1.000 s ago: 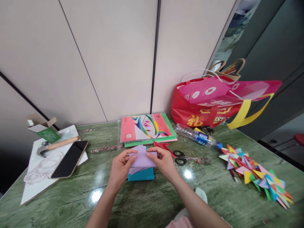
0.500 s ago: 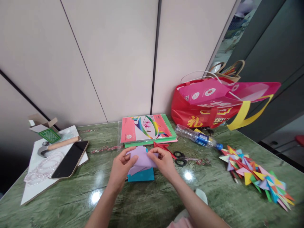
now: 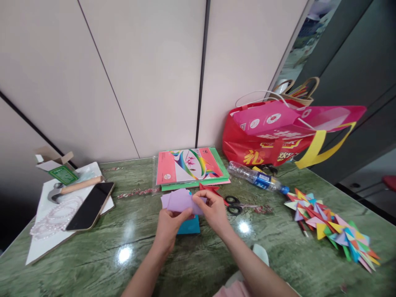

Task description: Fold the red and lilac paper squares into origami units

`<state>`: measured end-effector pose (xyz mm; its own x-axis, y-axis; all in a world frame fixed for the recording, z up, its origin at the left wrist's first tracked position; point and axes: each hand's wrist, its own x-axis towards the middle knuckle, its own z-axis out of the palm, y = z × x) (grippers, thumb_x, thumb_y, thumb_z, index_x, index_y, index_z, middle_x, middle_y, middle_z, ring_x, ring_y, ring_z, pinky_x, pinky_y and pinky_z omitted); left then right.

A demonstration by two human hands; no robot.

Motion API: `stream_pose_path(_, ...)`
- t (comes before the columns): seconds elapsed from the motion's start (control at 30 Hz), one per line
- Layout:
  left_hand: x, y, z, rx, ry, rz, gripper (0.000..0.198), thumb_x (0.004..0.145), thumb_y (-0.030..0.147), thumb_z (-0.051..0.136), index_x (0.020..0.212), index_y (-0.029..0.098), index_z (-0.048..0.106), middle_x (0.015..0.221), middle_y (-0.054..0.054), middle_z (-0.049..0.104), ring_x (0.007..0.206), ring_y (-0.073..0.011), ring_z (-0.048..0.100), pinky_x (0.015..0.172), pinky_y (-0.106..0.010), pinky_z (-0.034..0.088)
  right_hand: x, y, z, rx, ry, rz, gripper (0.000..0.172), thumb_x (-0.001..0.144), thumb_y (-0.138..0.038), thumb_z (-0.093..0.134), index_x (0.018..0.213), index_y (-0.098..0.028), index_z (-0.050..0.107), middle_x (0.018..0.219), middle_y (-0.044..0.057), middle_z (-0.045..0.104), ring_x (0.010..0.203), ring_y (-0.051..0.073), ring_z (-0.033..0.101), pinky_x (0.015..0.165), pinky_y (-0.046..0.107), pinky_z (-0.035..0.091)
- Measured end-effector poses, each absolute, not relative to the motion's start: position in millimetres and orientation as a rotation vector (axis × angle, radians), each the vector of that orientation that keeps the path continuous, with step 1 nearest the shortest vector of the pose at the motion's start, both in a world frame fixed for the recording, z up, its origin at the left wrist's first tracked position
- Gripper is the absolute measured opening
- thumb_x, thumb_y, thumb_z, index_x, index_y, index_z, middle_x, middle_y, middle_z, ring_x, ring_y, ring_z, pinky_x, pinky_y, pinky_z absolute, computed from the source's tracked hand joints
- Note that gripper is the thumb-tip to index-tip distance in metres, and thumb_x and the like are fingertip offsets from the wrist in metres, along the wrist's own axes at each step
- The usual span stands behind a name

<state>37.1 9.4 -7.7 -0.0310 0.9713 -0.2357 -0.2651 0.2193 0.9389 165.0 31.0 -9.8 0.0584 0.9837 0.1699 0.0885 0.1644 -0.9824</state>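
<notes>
A partly folded sheet of purple paper [image 3: 179, 201] is held up between my two hands above the table. My left hand [image 3: 172, 222] pinches its lower edge, thumb in front. My right hand [image 3: 210, 206] grips the right end between thumb and fingers. Below the purple paper, a blue paper [image 3: 189, 226] shows in part; my left hand hides the rest. Just behind my right hand lies a red folded paper [image 3: 210, 189], partly covered. Black-handled scissors [image 3: 234, 205] rest to the right of that hand.
Behind stands a pack of coloured paper [image 3: 188, 167]. At right are a plastic bottle [image 3: 262, 180], a red bag [image 3: 266, 144] and a colourful folded-paper chain [image 3: 334, 227]. A phone [image 3: 91, 206], hammer [image 3: 77, 186], beads [image 3: 58, 216] and green box [image 3: 63, 174] lie left.
My left hand has shifted from the paper's left end to its lower edge, nearer the middle. My right hand keeps its place on the right end.
</notes>
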Motion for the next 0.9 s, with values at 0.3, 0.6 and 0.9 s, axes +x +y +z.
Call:
stream_pose_path(0.3, 35.4, 9.0, -8.4, 0.734, 1.128, 1.224, 0.035, 0.048, 0.023, 0.079, 0.079, 0.009, 0.071, 0.073, -0.008, 0.072, 0.064, -0.0205, 0.066, 0.066, -0.031, 0.054, 163.9, 27.8, -9.4, -1.207, -1.332, 0.944, 0.018, 0.072, -0.033, 0.059, 0.07, -0.015, 0.061, 0.066, 0.0, 0.06, 0.052, 0.011, 0.043, 0.05, 0.022, 0.033)
stream_pose_path(0.6, 18.8, 12.8, 11.1, 0.831, 1.115, 1.139, 0.032, 0.052, 0.026, 0.077, 0.079, 0.009, 0.071, 0.072, -0.007, 0.071, 0.066, -0.0204, 0.066, 0.071, -0.034, 0.054, 168.4, 32.1, -10.5, -1.192, -1.29, 0.959, 0.02, 0.071, -0.035, 0.059, 0.07, -0.016, 0.061, 0.062, 0.0, 0.056, 0.05, 0.01, 0.039, 0.048, 0.022, 0.031)
stream_pose_path(0.9, 11.9, 15.7, 11.7, 0.903, 1.129, 1.081, 0.028, 0.054, 0.027, 0.076, 0.076, 0.009, 0.07, 0.068, -0.007, 0.071, 0.064, -0.0198, 0.066, 0.069, -0.032, 0.053, 168.0, 33.1, -11.6, -1.203, -1.29, 0.968, 0.02, 0.07, -0.035, 0.06, 0.07, -0.015, 0.062, 0.062, 0.0, 0.056, 0.05, 0.011, 0.04, 0.047, 0.022, 0.03)
